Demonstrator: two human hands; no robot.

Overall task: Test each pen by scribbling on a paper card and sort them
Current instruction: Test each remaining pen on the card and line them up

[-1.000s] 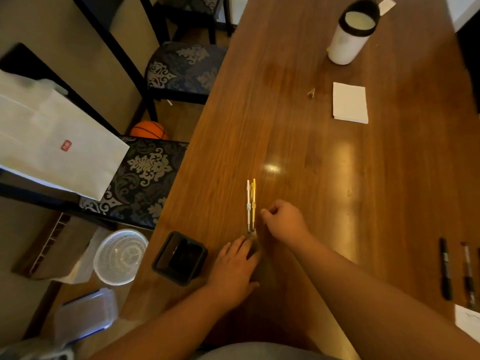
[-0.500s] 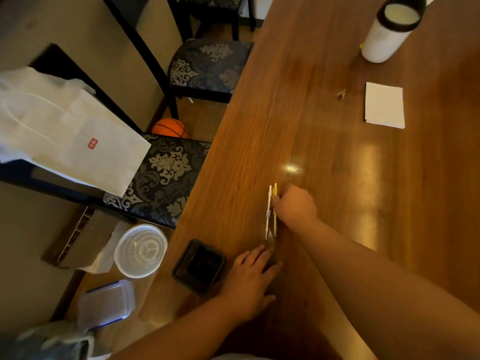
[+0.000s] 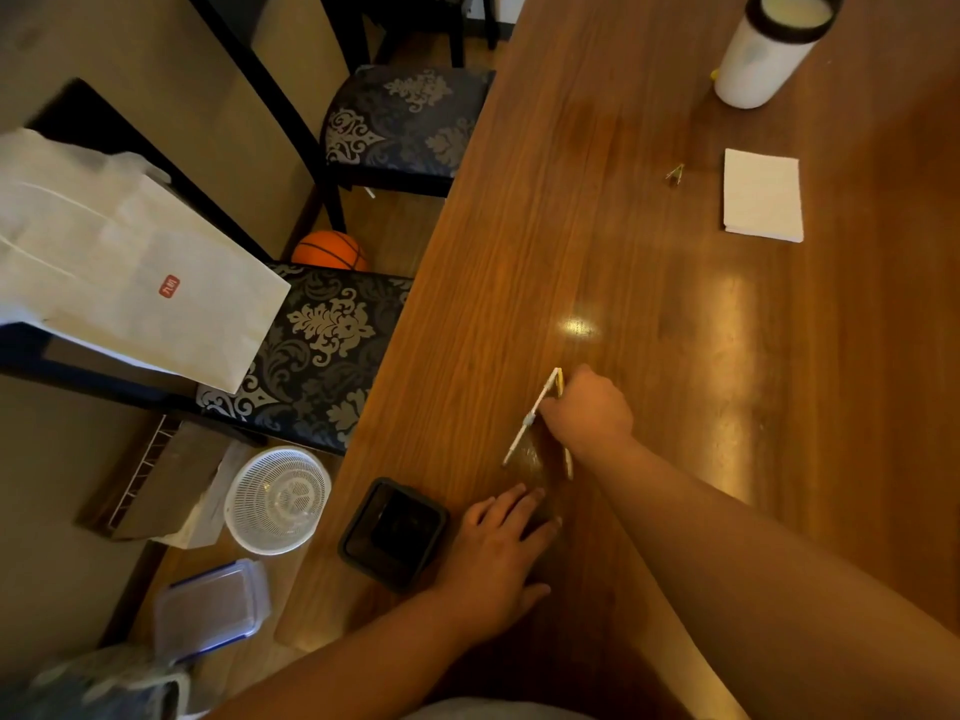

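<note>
From the head camera, the table (image 3: 649, 262) is long, glossy, brown wood with a straight grain and bright patches of reflected light. A square black pen holder (image 3: 393, 535) with rounded corners and a dark, hollow inside stands near the table's left edge.

Just right of the holder, the left hand (image 3: 493, 558) lies palm down on the wood. Its fingers are straight and hold nothing.

Beyond the holder and to its right, the right hand (image 3: 587, 410) is curled, knuckles up, round the upper parts of two thin pens. The white pen (image 3: 519, 438) slants out of the fist down towards the holder and has a small grey collar halfway along. The yellow pen (image 3: 568, 459) comes out under the wrist. Their far tips meet beside the knuckles and their near ends are spread apart, forming a narrow V over the table.

Far beyond the holder and to its right lies a rectangular white stack of paper cards (image 3: 762, 195). A small metallic item (image 3: 674, 174), too small to identify, is just left of the stack. Farther still stands a white cylinder with a black rim (image 3: 769, 49).

Left of the holder, off the table, are a chair seat in dark damask fabric (image 3: 322, 345), a white paper bag (image 3: 130, 283), an orange ball (image 3: 330, 250) and a round white plastic strainer (image 3: 278, 500).
</note>
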